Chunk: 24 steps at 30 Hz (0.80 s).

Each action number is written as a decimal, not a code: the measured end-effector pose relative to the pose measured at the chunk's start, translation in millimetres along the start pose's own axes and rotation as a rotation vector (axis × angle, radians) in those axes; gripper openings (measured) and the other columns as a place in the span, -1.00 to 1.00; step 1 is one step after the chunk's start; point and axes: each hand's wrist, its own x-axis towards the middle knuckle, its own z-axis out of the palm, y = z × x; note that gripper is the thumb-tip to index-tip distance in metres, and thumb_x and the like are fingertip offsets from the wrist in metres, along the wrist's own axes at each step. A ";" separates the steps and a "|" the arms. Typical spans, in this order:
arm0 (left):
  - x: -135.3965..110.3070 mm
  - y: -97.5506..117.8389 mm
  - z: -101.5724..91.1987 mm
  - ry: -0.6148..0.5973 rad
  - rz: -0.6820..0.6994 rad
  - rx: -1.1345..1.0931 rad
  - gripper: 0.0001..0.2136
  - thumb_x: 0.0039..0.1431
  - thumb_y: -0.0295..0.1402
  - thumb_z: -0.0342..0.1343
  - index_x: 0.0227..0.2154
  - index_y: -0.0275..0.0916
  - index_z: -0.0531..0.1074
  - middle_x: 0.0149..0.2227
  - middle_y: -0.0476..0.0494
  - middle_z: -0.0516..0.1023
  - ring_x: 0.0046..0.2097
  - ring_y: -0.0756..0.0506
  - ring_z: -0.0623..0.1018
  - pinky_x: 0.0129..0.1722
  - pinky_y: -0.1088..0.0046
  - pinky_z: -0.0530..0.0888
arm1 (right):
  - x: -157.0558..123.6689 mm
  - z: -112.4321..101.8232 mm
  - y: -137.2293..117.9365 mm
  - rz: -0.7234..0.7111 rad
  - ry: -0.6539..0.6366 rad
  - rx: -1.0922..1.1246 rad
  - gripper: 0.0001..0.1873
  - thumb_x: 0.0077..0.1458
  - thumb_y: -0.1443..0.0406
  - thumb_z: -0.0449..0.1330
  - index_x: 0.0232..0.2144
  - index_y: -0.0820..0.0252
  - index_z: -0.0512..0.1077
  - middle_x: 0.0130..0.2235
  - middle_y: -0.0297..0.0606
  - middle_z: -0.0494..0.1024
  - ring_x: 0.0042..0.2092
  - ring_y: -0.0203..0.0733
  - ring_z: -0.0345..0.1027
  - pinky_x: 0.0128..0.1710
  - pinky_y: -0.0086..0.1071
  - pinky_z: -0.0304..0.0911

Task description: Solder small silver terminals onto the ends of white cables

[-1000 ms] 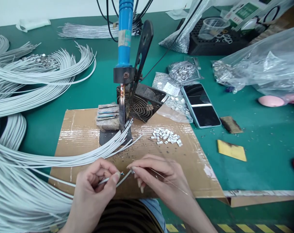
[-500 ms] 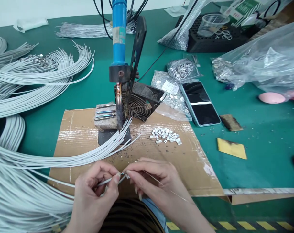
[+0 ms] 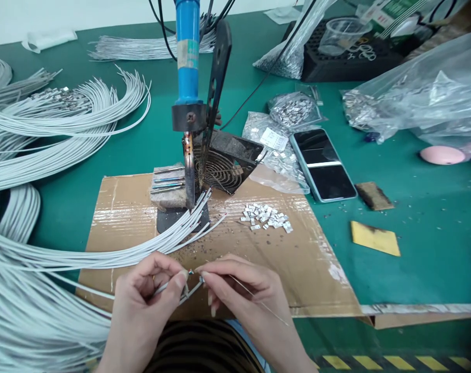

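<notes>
Just above the cardboard's near edge, my left hand [image 3: 147, 292] pinches a white cable between thumb and forefinger, with tiny coloured wire ends [image 3: 190, 272] poking past the fingertips. My right hand [image 3: 248, 292] is closed close beside it, thumb against forefinger. A thin silvery wire [image 3: 254, 297] runs across that hand, and its tip between the fingers is too small to make out. Below the fingertips a second white cable piece [image 3: 190, 293] reaches toward the right thumb. Beyond the hands, a blue-handled soldering iron [image 3: 188, 67] stands in a holder over a bundle of white cables [image 3: 142, 255].
Small metal connectors [image 3: 267, 217] lie piled on the cardboard [image 3: 297, 269]. A fan [image 3: 223, 160] stands behind the iron. Rightward are a phone [image 3: 323, 165], a yellow sponge [image 3: 375, 238] and plastic bags of parts [image 3: 417, 103]. Coiled white cables [image 3: 44, 305] cover the left side.
My left hand has shifted slightly left, opening a small gap from the right fingertips. Coloured wire ends now show at the cable's tip. The view has moved slightly.
</notes>
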 end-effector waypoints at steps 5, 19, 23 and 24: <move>-4.2 1.8 5.7 0.015 0.021 0.027 -0.88 -0.07 -0.39 0.40 -0.56 -0.24 0.55 -0.64 0.10 0.49 -0.56 0.11 0.37 -0.53 0.73 0.30 | -1.8 7.3 6.3 0.043 0.001 0.060 -0.91 0.18 0.21 0.46 -0.25 -0.02 0.79 -0.45 -0.36 0.55 -0.55 -0.44 0.43 -0.54 -0.63 0.40; -10.5 -3.9 12.3 0.032 0.038 -0.018 -0.80 -0.01 -0.35 0.44 -0.53 -0.20 0.49 -0.59 0.10 0.53 -0.54 0.05 0.50 -0.52 0.65 0.45 | -12.5 26.4 4.2 0.117 0.196 0.112 -0.83 0.13 0.16 0.48 -0.41 0.12 0.75 -0.50 -0.35 0.53 -0.54 -0.35 0.42 -0.55 -0.53 0.39; -9.1 -6.4 11.3 -0.005 0.006 -0.102 -0.76 0.00 -0.32 0.48 -0.52 -0.21 0.49 -0.59 0.10 0.50 -0.54 0.06 0.44 -0.52 0.65 0.41 | -16.1 27.6 7.2 -0.036 0.222 -0.032 -0.89 0.19 0.27 0.42 -0.38 0.05 0.75 -0.51 -0.37 0.55 -0.55 -0.35 0.41 -0.55 -0.51 0.35; -8.1 -6.8 10.4 -0.018 0.002 -0.111 -0.76 0.01 -0.30 0.48 -0.52 -0.21 0.49 -0.59 0.09 0.49 -0.54 0.06 0.41 -0.52 0.65 0.39 | -16.6 26.2 8.8 -0.124 0.231 -0.116 -0.88 0.20 0.33 0.40 -0.36 0.04 0.75 -0.51 -0.36 0.57 -0.54 -0.35 0.42 -0.54 -0.51 0.36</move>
